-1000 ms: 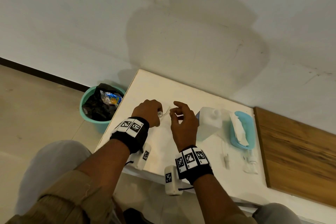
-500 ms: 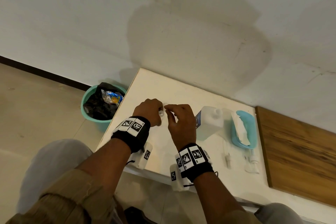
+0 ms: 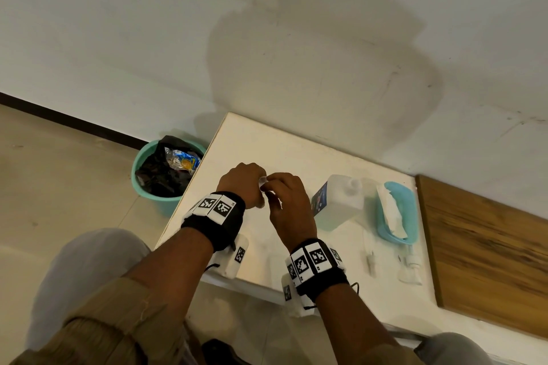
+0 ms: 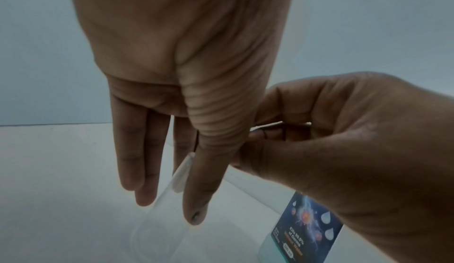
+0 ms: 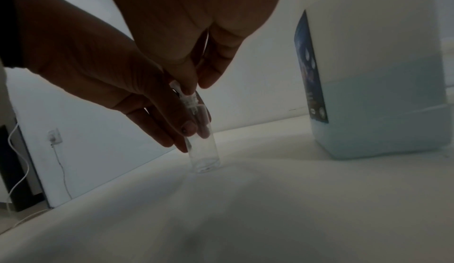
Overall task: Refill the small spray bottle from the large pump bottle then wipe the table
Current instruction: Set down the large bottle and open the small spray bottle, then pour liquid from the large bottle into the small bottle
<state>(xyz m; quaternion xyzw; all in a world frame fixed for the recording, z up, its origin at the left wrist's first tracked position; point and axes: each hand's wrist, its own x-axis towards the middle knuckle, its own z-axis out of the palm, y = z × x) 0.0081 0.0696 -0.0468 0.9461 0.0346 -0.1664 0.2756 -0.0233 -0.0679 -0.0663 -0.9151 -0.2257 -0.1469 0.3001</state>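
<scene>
The left hand (image 5: 103,69) is holding the small spray bottle (image 5: 203,150) upright on the white table (image 3: 296,154), thumb and fingers curled round the upper half of its clear body. The right hand (image 3: 289,204) is coming in from 3 o'clock and pinching a small pale piece at the bottle's mouth; the right-wrist view shows its fingertips (image 5: 189,90) closed on the threaded neck, though whether that piece is a cap or a spray insert is too small to tell.

The bottle's long axis is standing vertical, the mouth at 12 o'clock directly under the right hand's pinch, so any turning or seating is likely to run round that axis while the left hand braces. The bottle is looking transparent and close to empty, with only a trace at the base.

The large pump bottle (image 3: 338,201) is standing at 3 o'clock of the grip, nearer the right hand, its neck open, its lower part pale blue with liquid. Its pump head (image 3: 410,268) and a thin spray tube (image 3: 370,261) are lying at about 4 o'clock. A blue tray (image 3: 406,201) holding a white tissue (image 3: 390,210) is sitting beyond the big bottle. A green bin (image 3: 154,195) is on the floor at 9 o'clock.
</scene>
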